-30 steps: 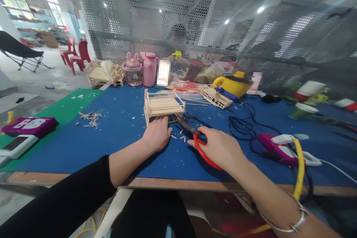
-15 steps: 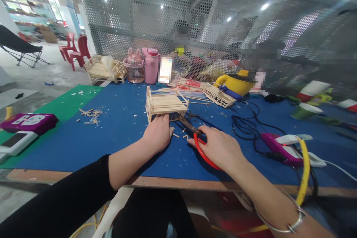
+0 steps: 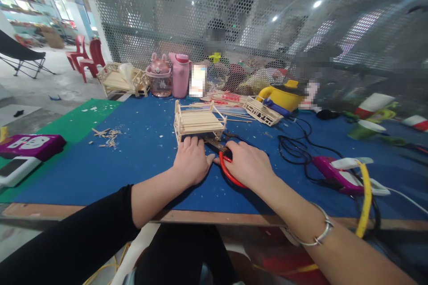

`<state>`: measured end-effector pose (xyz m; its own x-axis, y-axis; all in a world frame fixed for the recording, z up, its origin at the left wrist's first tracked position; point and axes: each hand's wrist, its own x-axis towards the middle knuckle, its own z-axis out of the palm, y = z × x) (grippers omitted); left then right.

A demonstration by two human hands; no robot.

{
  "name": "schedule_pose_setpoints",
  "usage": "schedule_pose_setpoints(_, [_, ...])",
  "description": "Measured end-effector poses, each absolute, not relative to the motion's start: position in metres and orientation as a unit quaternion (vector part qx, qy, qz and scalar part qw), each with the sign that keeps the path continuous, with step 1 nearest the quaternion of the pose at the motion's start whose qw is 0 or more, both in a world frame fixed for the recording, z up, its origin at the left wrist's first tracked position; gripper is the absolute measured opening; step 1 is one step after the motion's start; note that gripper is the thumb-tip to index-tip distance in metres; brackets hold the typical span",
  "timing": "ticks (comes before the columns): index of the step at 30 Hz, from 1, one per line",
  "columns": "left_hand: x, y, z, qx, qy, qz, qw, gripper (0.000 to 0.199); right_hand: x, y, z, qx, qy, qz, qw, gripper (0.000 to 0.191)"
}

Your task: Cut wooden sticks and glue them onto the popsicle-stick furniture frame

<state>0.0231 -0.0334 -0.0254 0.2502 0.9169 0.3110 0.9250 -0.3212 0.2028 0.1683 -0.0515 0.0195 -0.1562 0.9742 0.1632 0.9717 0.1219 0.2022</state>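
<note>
Before me stands a small bed-like model (image 3: pixel 200 121) made of pale wooden sticks, with a slatted top and railed ends. My left hand (image 3: pixel 191 160) lies palm down on the blue mat at its front edge, fingers laid forward and thumb stretched to the right; the fingertips meet the model's lower front. My right hand (image 3: pixel 249 162) is wrapped round the red handles of a pair of scissors (image 3: pixel 230 178). Their dark blades point left, low by the model's front right corner, close to my left fingers; the tips are partly hidden.
A pile of stick scraps (image 3: pixel 106 137) lies left on the mat. Behind are a pink thermos (image 3: pixel 180 75), a pink jar (image 3: pixel 159 81), loose sticks (image 3: pixel 220 98), another stick model (image 3: pixel 262 110) and a yellow pot (image 3: pixel 284 97). Black cables (image 3: pixel 294 147) and a purple device (image 3: pixel 334 173) lie right.
My right hand and the scissors have moved left, closer to my left hand. The few stick bits that lay between the hands no longer show. The left hand has shifted slightly.
</note>
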Motion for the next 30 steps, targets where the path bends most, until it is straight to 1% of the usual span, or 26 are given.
schedule_pose_setpoints(6, [0.023, -0.031, -0.028, -0.794, -0.584, -0.17, 0.0, 0.047, 0.167, -0.047, 0.02, 0.654, 0.748, 0.111, 0.013, 0.037])
schedule_pose_setpoints(20, [0.023, -0.032, -0.026, -0.797, -0.581, -0.161, -0.005, 0.043, 0.16, -0.045, 0.022, 0.645, 0.753, 0.125, 0.036, 0.028])
schedule_pose_setpoints(30, [0.023, -0.031, -0.027, -0.798, -0.579, -0.167, 0.002, 0.039, 0.157, -0.046, 0.022, 0.619, 0.77, 0.141, 0.07, 0.035])
